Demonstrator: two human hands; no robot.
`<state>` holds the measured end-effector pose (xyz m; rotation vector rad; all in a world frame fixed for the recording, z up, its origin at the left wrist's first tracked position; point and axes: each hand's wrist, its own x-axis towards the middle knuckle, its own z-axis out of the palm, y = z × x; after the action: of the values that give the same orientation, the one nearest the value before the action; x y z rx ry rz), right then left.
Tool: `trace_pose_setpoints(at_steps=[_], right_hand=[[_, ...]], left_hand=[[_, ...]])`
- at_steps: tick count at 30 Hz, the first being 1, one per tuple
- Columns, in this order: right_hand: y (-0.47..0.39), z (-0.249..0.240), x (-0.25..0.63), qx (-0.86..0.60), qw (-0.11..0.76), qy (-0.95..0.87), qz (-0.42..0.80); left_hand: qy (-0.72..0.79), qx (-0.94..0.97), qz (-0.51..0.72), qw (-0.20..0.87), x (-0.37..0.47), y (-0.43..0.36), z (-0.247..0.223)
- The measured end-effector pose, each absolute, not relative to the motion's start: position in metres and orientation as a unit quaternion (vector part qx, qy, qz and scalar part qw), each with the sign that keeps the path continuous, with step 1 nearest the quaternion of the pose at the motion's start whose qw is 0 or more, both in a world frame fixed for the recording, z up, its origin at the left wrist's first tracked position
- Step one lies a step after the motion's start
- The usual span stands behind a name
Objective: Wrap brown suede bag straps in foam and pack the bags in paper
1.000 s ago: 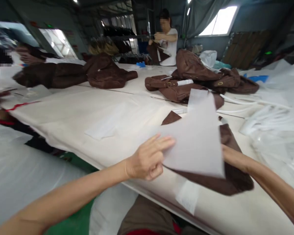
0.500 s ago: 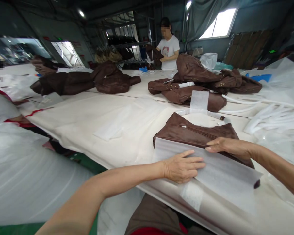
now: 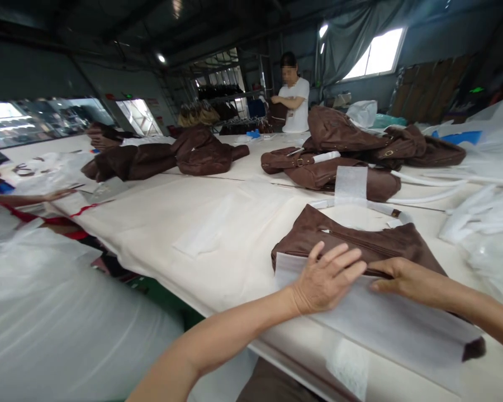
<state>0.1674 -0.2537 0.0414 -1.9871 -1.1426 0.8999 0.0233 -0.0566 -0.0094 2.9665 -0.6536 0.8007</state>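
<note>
A brown handbag (image 3: 381, 243) with a zipper lies flat on the white table, partly under a sheet of white wrapping paper (image 3: 385, 318). My left hand (image 3: 329, 277) is open, its fingers spread over the paper's upper edge and onto the bag. To its right, my right hand (image 3: 398, 279) pinches that same edge, thumb on the paper and fingers against the bag. One dark bag corner sticks out past the paper at lower right. Behind the bag, its strap (image 3: 381, 209) is partly wrapped in white.
More brown bags (image 3: 339, 173) are heaped behind, with a smaller white sheet (image 3: 351, 185) hanging over one. Other brown bags (image 3: 205, 151) lie farther left. White tubing (image 3: 482, 206) is piled at right. A co-worker (image 3: 295, 103) stands across the table (image 3: 218, 262); another person's arm (image 3: 37, 196) shows at left.
My left hand has moved up from the middle of the paper to its upper edge, over the bag. My right hand stays at that edge. The camera view has shifted slightly.
</note>
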Motion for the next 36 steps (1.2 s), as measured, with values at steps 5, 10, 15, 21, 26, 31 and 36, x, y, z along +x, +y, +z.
trace_pose_setpoints(at_steps=[5,10,15,21,26,31,36], right_hand=[[-0.256,0.056,0.151,-0.797,0.247,-0.472,0.285],[-0.250,0.046,0.077,-0.804,0.187,-0.552,-0.117],[-0.214,-0.007,0.043,-0.738,0.149,-0.646,-0.128],[-0.248,-0.019,0.058,-0.812,0.208,-0.545,-0.018],[-0.318,-0.009,0.050,-0.878,0.265,-0.393,0.069],[-0.361,0.031,0.062,-0.923,0.292,-0.248,0.034],[-0.369,0.087,0.151,-0.942,0.290,-0.158,-0.055]], left_hand=[[-0.169,0.973,0.153,-0.023,0.033,-0.055,0.029],[-0.214,0.959,0.186,-0.015,0.044,-0.050,0.036],[-0.282,0.927,0.248,0.007,0.047,-0.045,0.023],[-0.288,0.879,0.373,0.072,0.037,-0.049,-0.002],[-0.249,0.870,0.408,0.122,0.036,-0.057,-0.025],[-0.229,0.880,0.391,0.141,0.035,-0.056,-0.034],[-0.235,0.882,0.381,0.148,0.036,-0.051,-0.040]])
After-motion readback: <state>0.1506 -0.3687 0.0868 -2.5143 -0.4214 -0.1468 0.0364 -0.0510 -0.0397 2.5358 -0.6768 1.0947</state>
